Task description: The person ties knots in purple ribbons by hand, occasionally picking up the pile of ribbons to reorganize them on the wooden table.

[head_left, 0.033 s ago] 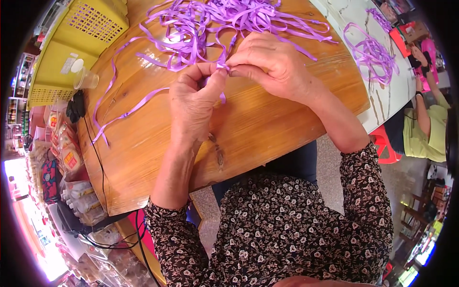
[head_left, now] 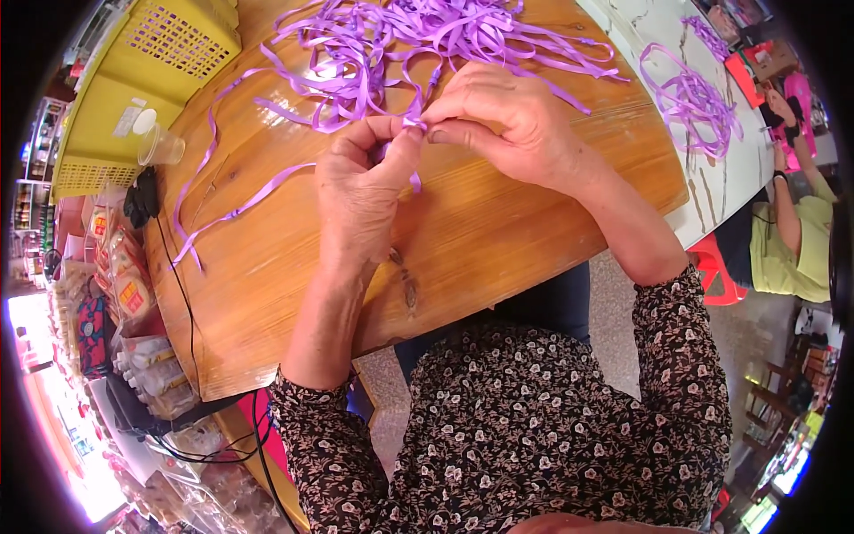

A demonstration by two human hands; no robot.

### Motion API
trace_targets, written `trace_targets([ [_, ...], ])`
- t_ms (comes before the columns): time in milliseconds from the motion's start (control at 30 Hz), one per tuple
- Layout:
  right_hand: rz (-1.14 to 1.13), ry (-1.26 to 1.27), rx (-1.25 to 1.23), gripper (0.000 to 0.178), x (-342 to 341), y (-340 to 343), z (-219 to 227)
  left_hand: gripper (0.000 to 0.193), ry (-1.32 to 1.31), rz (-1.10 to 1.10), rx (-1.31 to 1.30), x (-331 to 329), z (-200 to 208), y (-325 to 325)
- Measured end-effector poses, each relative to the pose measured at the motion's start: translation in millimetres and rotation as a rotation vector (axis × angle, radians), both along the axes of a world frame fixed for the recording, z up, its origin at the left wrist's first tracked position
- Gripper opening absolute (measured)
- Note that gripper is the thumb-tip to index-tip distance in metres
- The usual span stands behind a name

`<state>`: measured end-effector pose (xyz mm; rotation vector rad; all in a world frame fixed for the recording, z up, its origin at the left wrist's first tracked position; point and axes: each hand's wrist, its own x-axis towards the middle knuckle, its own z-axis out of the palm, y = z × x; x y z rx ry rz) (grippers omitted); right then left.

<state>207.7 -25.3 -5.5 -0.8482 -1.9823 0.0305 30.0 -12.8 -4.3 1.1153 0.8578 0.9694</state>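
From the head view, the left hand (head_left: 363,191) and right hand (head_left: 505,120) met fingertip to fingertip above the wooden table (head_left: 498,240), both pinching one purple ribbon strip (head_left: 414,125) between them; the loose ribbon pile (head_left: 400,40) lay just beyond, a yellow basket (head_left: 151,71) at the left

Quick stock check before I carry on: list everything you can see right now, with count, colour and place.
Narrow satin ribbon strips: many, purple, piled at the far middle of the table.
Round wooden table: one, honey brown, centre.
Perforated plastic basket: one, yellow, far left.
Clear plastic cup: one, lying by the basket.
Second ribbon bundle: one, purple, on the white surface to the right.
Another person: one, yellow-green top, far right.
Left hand: pinching one ribbon strip.
Right hand: pinching the same strip.
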Motion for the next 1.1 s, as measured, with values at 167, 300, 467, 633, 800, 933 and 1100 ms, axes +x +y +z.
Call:
trace_targets([
  [167, 0.105, 0.186, -0.255, 0.011, -2.7, -3.0, 4.5, 0.01, 0.015, 0.028, 0.102, 1.2, 1.7, -2.9],
  [300, 0.078, 0.278, -0.346, 0.006, -7.4, -7.8, 7.6, 0.01, 0.0, 0.044, 0.136, 3.5, 2.0, -5.2],
  [467, 0.024, 0.339, -0.457, 0.005, -8.9, -9.2, 4.6, 0.01, -0.156, 0.025, 0.082, 4.6, -3.4, -4.5],
  [633, 0.211, 0.706, -0.86, 0.011, -10.0, -9.0, 8.2, 0.008, -0.355, -0.075, -0.044, 2.0, -1.9, -4.0],
  [800, 0.35, 0.867, -0.943, 0.013, -10.6, -9.3, 4.5, 0.009, -0.434, -0.1, -0.042, 3.1, -1.2, -6.0],
  [933, 0.251, 0.686, -0.849, 0.012, -10.3, -13.1, 11.6, 0.01, -0.415, -0.079, -0.07, 2.0, -1.2, -5.2],
  [1100, 0.174, 0.586, -0.563, 0.01, -13.6, -14.6, 11.9, 0.01, -0.421, -0.084, -0.115, 3.5, 1.6, -6.9],
])
